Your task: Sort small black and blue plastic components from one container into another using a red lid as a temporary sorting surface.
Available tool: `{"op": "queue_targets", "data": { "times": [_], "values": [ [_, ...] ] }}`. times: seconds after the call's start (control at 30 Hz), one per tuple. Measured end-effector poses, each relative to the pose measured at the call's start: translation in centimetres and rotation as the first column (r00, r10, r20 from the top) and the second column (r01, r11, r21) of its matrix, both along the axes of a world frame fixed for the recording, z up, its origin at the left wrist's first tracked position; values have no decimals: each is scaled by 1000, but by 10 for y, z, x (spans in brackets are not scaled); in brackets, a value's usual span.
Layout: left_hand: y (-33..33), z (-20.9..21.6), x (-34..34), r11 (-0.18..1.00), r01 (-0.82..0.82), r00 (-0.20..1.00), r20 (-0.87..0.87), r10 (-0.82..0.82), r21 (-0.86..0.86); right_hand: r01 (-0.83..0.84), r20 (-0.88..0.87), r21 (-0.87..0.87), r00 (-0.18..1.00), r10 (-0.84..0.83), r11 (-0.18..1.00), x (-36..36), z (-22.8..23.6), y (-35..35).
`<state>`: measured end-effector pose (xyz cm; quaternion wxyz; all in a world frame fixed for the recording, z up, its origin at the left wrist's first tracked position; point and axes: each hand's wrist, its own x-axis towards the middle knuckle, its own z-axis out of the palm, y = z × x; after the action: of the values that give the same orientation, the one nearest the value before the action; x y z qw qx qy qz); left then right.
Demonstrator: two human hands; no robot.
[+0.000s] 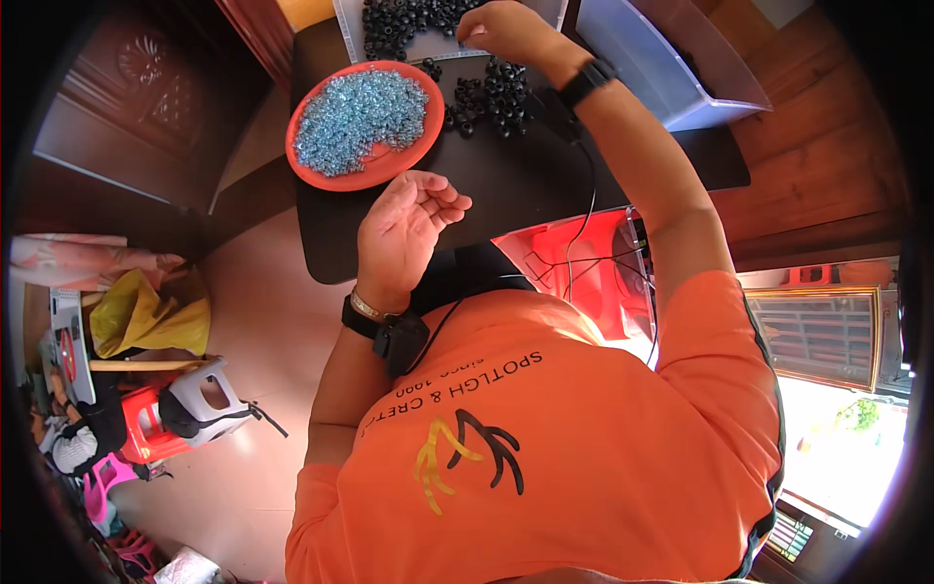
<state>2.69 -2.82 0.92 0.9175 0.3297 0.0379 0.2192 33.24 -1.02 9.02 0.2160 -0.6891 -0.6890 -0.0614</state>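
Note:
My right hand (511,34) is over the near part of a pale, clear-sided tray (348,29) of small black pieces (399,24), some ring-shaped. Its fingers are bent together, and what they hold, if anything, is hidden. Loose black pieces (501,97) lie heaped on the dark table below that hand. My left hand (401,238) hovers by the table's near edge, palm turned up and fingers loosely curled but apart, with nothing visible in it. Just beyond it, a round red plate (389,170) carries a thick layer of tiny, shiny light-blue beads (360,117).
A translucent bin (652,68) stands at the table's right end. A black cable (592,185) hangs over the dark table's (336,229) front edge, near red plastic (593,282) below. At left on the floor are a stool (209,404) and a yellow cloth or bag (151,316).

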Motion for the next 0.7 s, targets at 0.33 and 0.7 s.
{"op": "queue_targets", "data": {
  "times": [0.33, 0.7],
  "values": [
    [0, 1, -1, 999, -14, 1000, 5, 14, 33, 130, 159, -384, 985, -74, 914, 23, -9, -4],
    [0, 2, -2, 999, -15, 1000, 2, 15, 29, 187, 182, -256, 973, -143, 949, 9, -28, -8]
  ]
}}
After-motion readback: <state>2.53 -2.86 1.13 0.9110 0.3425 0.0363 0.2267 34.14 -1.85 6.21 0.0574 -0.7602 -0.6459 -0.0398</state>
